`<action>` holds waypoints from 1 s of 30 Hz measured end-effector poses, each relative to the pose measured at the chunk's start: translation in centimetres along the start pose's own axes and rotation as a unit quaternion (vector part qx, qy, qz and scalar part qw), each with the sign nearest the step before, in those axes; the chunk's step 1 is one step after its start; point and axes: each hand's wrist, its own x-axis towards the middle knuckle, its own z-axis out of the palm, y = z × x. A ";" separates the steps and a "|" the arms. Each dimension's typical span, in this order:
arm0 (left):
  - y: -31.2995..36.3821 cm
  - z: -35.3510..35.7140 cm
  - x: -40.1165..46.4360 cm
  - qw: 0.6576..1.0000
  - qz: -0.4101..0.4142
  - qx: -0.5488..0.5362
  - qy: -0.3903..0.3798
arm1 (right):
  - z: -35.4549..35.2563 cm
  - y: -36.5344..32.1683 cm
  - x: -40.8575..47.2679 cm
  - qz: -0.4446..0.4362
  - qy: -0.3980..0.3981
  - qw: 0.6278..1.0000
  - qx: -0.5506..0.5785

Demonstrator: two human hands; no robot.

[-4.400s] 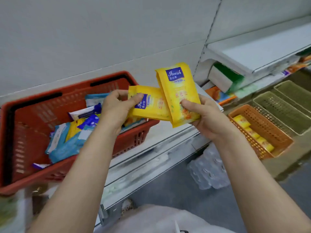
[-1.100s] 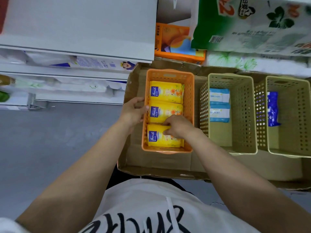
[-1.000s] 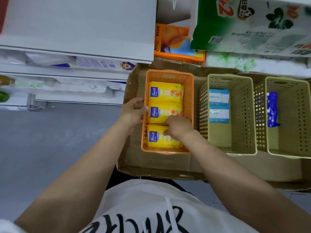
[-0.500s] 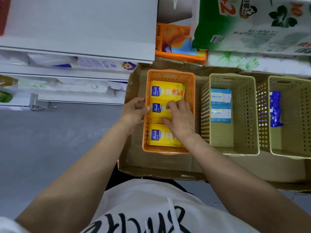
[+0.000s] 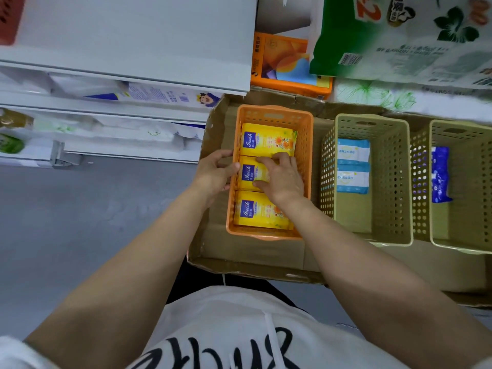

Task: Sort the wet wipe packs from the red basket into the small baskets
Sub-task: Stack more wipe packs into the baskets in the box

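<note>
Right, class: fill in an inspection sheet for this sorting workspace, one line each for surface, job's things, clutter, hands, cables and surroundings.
Surface: cardboard tray on a grey floor.
Job's things: orange basket holds three yellow packs in a row; middle beige basket holds two light blue packs; right beige basket holds one dark blue pack.
Clutter: nothing seen.
Hands: left hand grips the orange basket's rim; right hand presses the middle yellow pack.
Cables: nothing seen.
Surroundings: white shelves, orange package, green-and-white bag.
</note>
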 end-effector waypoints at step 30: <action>9.9 -35.8 -11.3 0.851 0.315 0.396 0.142 | -12.8 -27.1 -11.0 -0.071 0.196 0.978 -0.025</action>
